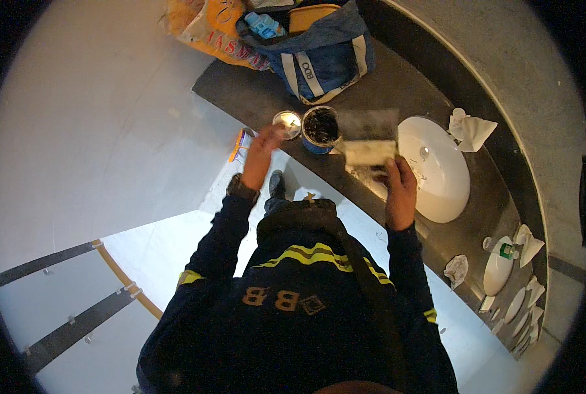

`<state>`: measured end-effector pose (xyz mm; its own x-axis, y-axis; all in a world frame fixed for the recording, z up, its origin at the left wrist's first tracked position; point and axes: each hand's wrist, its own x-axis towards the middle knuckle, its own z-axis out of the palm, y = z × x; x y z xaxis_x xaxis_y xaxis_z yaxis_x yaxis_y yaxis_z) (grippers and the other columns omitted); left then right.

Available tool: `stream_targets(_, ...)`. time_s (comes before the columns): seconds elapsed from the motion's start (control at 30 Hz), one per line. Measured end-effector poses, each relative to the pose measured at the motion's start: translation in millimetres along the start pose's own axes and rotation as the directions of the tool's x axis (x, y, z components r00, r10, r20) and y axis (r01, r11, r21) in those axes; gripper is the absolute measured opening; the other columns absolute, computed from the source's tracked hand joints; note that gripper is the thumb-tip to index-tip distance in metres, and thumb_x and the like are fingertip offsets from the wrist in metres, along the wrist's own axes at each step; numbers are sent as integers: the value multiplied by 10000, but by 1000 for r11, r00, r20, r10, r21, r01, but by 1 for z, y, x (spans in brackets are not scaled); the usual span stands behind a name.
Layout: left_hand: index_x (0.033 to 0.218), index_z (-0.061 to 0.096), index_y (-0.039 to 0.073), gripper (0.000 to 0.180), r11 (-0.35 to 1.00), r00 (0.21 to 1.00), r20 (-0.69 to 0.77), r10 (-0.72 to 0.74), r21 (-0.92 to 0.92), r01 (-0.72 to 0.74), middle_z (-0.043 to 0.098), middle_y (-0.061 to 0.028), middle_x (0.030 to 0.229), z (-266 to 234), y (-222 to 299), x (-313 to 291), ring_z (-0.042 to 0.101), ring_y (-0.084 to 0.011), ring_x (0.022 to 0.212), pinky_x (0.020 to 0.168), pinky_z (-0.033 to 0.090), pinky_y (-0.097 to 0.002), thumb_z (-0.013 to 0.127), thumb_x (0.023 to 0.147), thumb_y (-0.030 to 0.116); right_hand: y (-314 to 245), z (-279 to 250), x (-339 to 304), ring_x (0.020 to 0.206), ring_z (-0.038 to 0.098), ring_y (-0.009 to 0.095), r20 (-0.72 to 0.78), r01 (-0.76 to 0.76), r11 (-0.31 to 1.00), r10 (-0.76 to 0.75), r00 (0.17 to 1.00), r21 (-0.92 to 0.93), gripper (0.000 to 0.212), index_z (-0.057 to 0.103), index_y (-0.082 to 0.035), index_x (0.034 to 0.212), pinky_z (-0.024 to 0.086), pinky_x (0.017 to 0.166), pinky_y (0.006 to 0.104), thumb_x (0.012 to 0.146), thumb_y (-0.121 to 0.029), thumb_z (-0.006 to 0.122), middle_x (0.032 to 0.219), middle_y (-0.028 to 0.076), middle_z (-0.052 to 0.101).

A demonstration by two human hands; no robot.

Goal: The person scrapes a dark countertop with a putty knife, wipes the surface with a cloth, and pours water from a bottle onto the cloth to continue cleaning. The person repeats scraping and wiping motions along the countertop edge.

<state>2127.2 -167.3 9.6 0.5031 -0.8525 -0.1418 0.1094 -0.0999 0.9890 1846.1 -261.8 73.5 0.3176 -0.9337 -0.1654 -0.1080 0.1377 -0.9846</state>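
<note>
Two hands up over a dark curved surface here. The left hand reaches to about 11 o'clock from the body, its fingers curled round the rim of a small lid, pinching it at the near edge. Just right of the lid, touching or nearly so, sits an open can with dark stuff inside and a blue wall. The right hand is at roughly 1 o'clock, fingers closed on the lower edge of a flat pale card; it's blurry, so I can't tell exactly what it is. The card sits just right of the can, over the left rim of a white basin.

At 12 o'clock, further back on the surface, there's a blue bag with pale stripes and an orange sack beside it on the left. Crumpled tissues lie at the basin's far side, another wad at 3 o'clock, near a second basin.
</note>
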Motion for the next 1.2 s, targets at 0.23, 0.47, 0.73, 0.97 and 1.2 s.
stream_targets(0.23, 1225, 561, 21, 318, 826, 996, -5, -94, -559, 76, 605, -125, 1243, 36, 56, -53, 598, -239, 1130, 925, 519, -445, 588, 965, 202, -35, 60, 35, 864, 671, 279, 342, 291, 924, -197, 919, -249, 294, 659, 26, 1033, 522, 761, 383, 957, -254, 612, 981, 196, 679)
stream_targets(0.47, 1104, 602, -4, 196, 981, 950, -247, 189, 94, -171, 686, -63, 993, -64, 46, -67, 634, -112, 854, 787, 518, -269, 616, 919, 59, -48, 45, 87, 913, 652, 449, 637, 607, 403, -74, 767, -685, 288, 542, -38, 1187, 523, 748, 526, 904, -78, 513, 997, 271, 661)
stream_targets(0.73, 1153, 565, 29, 255, 853, 917, -387, -99, -507, -122, 636, -40, 1025, -49, 44, -76, 612, -126, 914, 828, 504, -298, 581, 900, 57, 20, 114, 157, 825, 710, 359, 707, 705, -54, -52, 706, -708, 288, 726, -20, 879, 560, 731, 505, 900, -181, 488, 899, 211, 715)
stream_targets(0.97, 1251, 506, 91, 350, 838, 948, -260, -185, -545, 14, 612, -27, 1079, -46, 41, -87, 584, -132, 904, 743, 459, -286, 518, 925, 218, 39, 141, 156, 830, 703, 358, 673, 679, -108, 88, 734, -726, 244, 719, -21, 954, 561, 725, 477, 866, -166, 544, 901, 202, 714)
stream_targets(1.2, 1229, 564, 111, 334, 725, 926, -203, -318, -682, 100, 644, -23, 1102, -51, 27, -88, 606, -161, 976, 802, 472, -324, 613, 917, 218, -19, 99, 157, 923, 687, 345, 640, 634, 124, 278, 716, -763, 352, 712, -60, 1071, 541, 820, 457, 901, -344, 594, 990, 196, 708)
